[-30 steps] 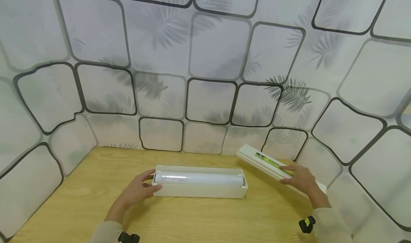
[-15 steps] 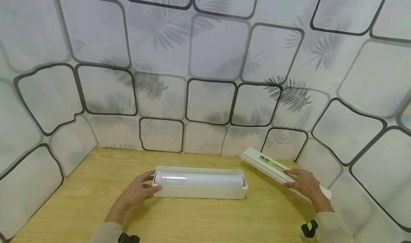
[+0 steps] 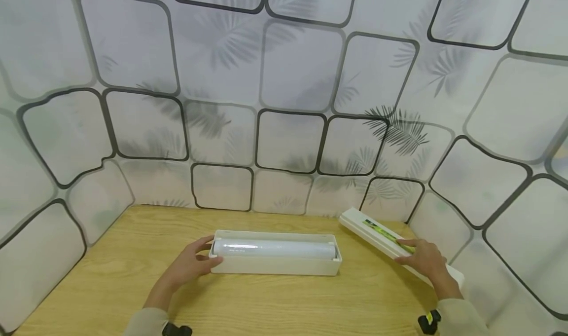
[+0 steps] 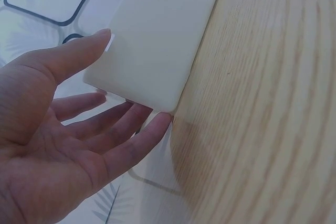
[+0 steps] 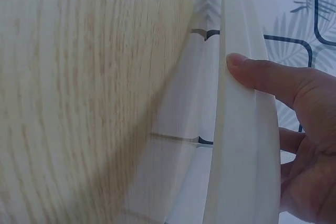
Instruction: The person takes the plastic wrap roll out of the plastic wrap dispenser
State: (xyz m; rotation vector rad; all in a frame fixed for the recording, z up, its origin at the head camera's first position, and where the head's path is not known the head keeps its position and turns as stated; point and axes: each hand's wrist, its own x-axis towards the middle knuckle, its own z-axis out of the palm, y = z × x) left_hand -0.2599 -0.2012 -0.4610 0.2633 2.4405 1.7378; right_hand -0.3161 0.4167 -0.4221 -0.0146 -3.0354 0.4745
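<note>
While your left hand [image 3: 188,263] grips one end of the white box [image 3: 275,266], your right hand [image 3: 423,261] holds the long white lid [image 3: 361,226] well apart from it. Box sits near the middle of the table [image 3: 266,306], long side roughly along the back edge, open on top; a shiny, pale roll [image 3: 275,248] lies lengthwise inside. Left grip: thumb on the front wall, fingers about the left end — a light hold, by the look of it. Right grip: thumb on one long side, fingers on the other, lid pinched between, with the green-and-yellow label [image 3: 379,229] facing up. Lid slants from near the table's back right corner out across its right edge and looks raised, with shadow on the wood below.

Watch the right first. Should your pinch slacken, the lid could slip past the right edge and drop beside the patterned wall covering [image 3: 293,138]. A wide swing might knock its far end against that covering. On the left you hold only one end, so a sideways push could pivot the box, and tipping it might shift the roll — nothing visible covers it from above.
</note>
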